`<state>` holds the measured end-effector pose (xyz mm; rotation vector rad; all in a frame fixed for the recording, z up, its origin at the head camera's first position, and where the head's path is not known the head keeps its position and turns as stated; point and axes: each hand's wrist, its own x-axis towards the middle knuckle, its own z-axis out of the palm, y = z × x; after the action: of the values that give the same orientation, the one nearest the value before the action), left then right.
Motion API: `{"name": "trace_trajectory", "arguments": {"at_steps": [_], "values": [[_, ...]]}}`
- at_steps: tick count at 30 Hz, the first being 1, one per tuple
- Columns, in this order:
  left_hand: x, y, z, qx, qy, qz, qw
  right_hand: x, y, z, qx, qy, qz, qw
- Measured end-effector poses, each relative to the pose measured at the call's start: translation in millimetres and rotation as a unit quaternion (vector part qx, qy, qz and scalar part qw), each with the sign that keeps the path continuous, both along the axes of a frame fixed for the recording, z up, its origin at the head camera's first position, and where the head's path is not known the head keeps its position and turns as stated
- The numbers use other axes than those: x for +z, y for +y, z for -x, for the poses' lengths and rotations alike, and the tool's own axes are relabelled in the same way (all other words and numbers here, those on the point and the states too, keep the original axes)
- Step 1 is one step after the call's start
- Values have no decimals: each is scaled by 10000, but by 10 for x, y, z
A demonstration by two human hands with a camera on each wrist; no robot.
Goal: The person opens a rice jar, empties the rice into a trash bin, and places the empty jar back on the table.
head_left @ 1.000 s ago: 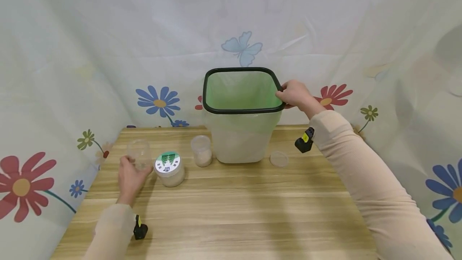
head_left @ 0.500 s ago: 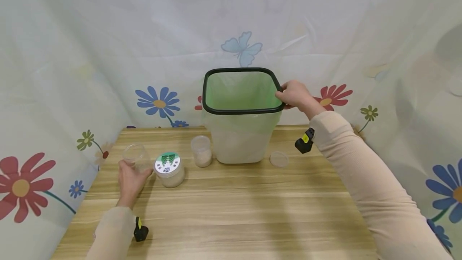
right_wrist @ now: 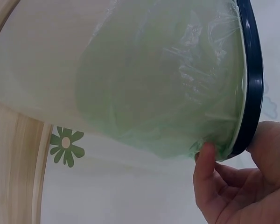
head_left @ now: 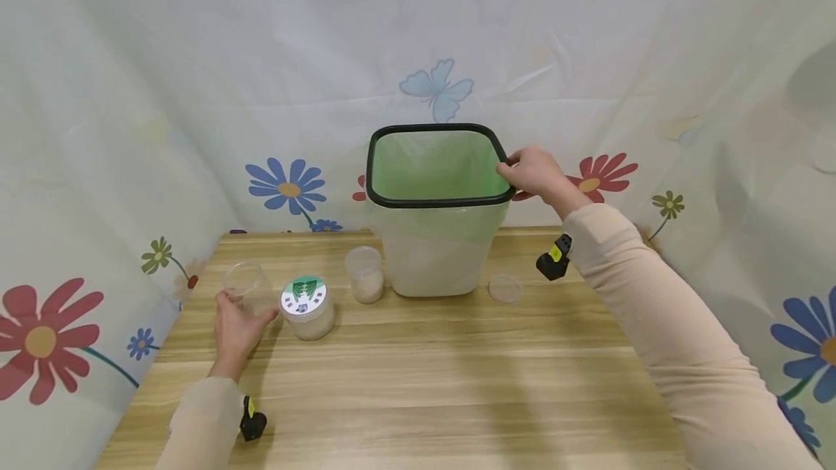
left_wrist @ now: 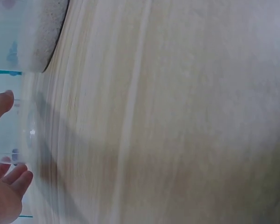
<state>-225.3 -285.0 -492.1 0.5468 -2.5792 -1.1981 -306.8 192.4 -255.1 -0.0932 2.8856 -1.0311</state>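
In the head view my left hand [head_left: 236, 328] grips a clear plastic cup [head_left: 257, 289] at the left of the table. The left wrist view has the thumb on one side of the cup [left_wrist: 25, 133] and curled fingers [left_wrist: 21, 182] on the other. Just to its right stands a round jar [head_left: 312, 321] of pale grains, its white lid printed in green. My right hand [head_left: 535, 174] pinches the right corner of a trash bin [head_left: 434, 260] with a black rim. A green bag lines the bin; the right wrist view shows bunched film [right_wrist: 207, 148] at the fingertips.
Between the jar and the bin is a small clear container [head_left: 366, 281] with white contents. A clear round lid [head_left: 505, 288] lies to the bin's right on the wooden table [head_left: 405, 397]. A flowered curtain [head_left: 313, 56] hangs close behind and at both sides.
The clear cup in my left hand has shifted slightly left, and its round rim now shows more openly. My right hand keeps the same hold on the bin's rim.
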Motion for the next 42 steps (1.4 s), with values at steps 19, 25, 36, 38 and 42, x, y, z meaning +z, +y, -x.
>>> {"name": "trace_trajectory", "arguments": {"at_steps": [19,25,36,38,42], "values": [[200,-149,-185,-661,-364,203,9969,-60,125,-103,70,950,-652,9933],[215,-196,-278,-741,-568,358,9950,-145,178,-133,54,1311,-653,9892],[144,-263,-449,-818,-698,805,9909,-269,287,-222,361,1182,-626,9904],[146,-255,-473,-892,-705,881,9896,-302,313,-226,431,1137,-634,9906],[181,-213,-517,-1064,-777,943,9868,-373,358,-239,514,1163,-666,9896]]}}
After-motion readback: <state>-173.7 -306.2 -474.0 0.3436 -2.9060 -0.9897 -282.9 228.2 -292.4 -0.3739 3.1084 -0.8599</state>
